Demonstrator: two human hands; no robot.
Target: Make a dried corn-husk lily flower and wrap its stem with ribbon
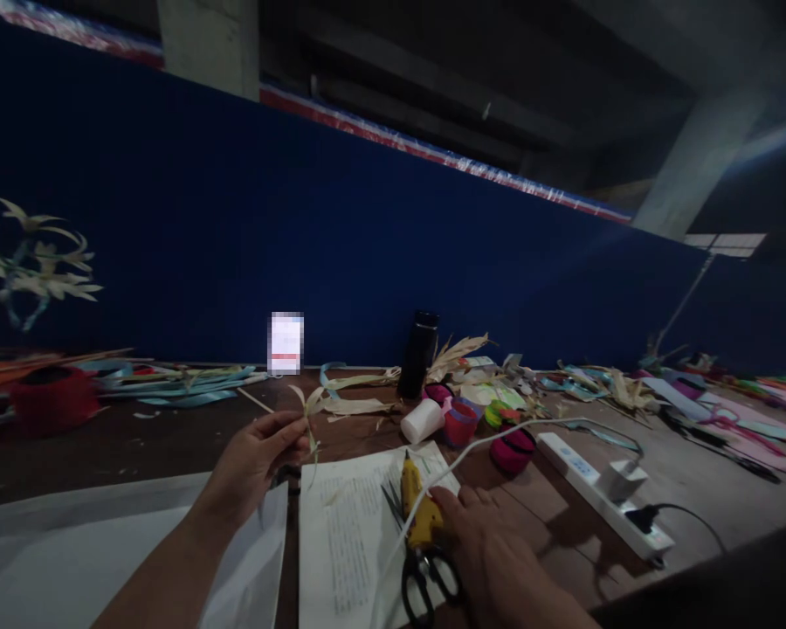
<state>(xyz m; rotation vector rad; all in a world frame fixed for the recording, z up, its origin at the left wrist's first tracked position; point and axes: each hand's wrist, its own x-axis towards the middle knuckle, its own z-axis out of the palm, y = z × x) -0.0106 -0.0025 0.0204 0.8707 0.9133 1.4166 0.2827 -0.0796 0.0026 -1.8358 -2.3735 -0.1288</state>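
Note:
My left hand (262, 459) is closed in a pinch on the thin stem of a small pale flower (309, 404) with strip-like petals, held above the table. My right hand (481, 524) lies palm down at the right of a yellow glue gun (419, 507), thumb against or close beside its body, fingers apart and partly foreshortened. The glue gun rests on an open printed book (341, 542), nozzle pointing away from me. Black-handled scissors (425, 581) lie just below the gun. A white cable (472, 447) crosses over the gun.
A white power strip (603, 498) with plugs sits at the right. Behind the book are a white roll (423, 421), tape rolls (513, 450) and a black bottle (419, 354). White sheets (105, 559) lie at left. A lit screen (286, 343) stands against the blue partition (341, 236).

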